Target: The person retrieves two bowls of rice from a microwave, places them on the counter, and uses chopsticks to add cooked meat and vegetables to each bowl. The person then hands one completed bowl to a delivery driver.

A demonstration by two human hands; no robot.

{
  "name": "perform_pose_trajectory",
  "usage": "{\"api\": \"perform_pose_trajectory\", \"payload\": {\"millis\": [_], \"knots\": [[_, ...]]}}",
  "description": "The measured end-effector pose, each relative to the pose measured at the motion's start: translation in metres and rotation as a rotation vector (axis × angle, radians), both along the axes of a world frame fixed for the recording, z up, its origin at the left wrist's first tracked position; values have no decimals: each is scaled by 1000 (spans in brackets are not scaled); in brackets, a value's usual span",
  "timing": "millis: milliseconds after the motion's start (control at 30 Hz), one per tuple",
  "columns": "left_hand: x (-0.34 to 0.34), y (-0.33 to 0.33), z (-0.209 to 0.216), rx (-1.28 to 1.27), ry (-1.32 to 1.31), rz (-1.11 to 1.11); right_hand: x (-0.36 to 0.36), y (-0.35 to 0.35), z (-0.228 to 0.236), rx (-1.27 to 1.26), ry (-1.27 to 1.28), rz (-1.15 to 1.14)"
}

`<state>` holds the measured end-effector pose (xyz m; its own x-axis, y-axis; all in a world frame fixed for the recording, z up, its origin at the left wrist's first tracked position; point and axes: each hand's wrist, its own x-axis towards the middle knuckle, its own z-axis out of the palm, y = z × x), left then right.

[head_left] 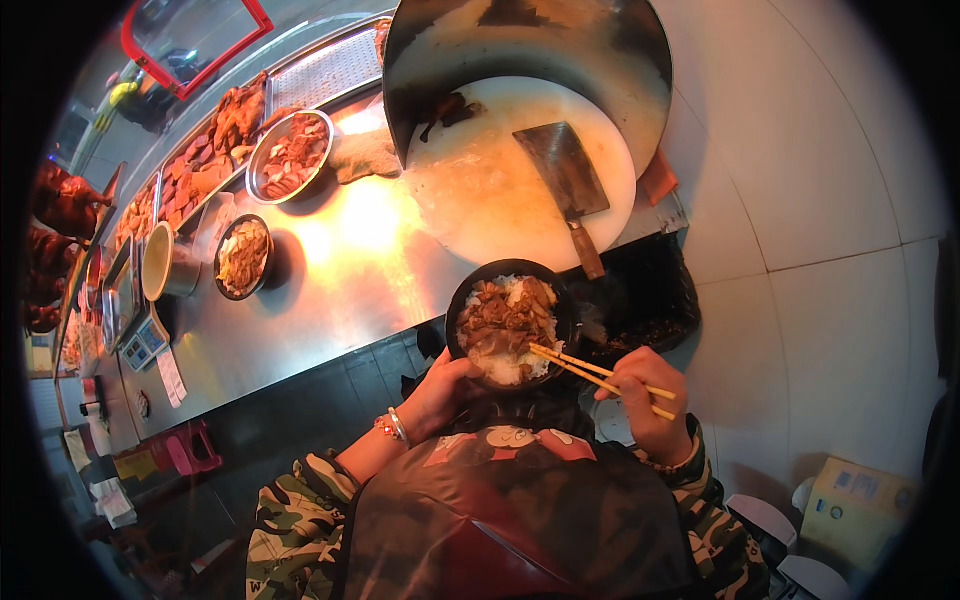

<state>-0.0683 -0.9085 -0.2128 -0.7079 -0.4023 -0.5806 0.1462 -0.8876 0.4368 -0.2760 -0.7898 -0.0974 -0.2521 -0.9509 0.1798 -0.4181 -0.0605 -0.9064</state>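
Observation:
A black bowl of white rice topped with brown chopped meat is close in front of my body. My left hand grips its lower left side, the thumb near the rim and the other fingers hidden beneath. In my right hand is a pair of yellow chopsticks, their tips touching the food at the bowl's right side. Just beyond the bowl, a cleaver lies flat on a round white chopping board, its wooden handle pointing toward me.
A curved metal guard stands behind the board. On the steel counter are a second bowl of food, a metal basin of meat and a scale. Roast meats hang at far left. A black bin sits right of the bowl.

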Motion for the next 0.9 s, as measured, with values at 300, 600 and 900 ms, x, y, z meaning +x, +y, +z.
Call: {"api": "perform_pose_trajectory", "payload": {"millis": [300,600,900], "knots": [[4,0,-1,-8,12,-6,11,0,-5,-44,169,114],[4,-1,2,-10,20,-13,8,7,3,-37,171,158],[6,1,-1,-36,30,-26,7,7,-10,50,-196,-40]]}}
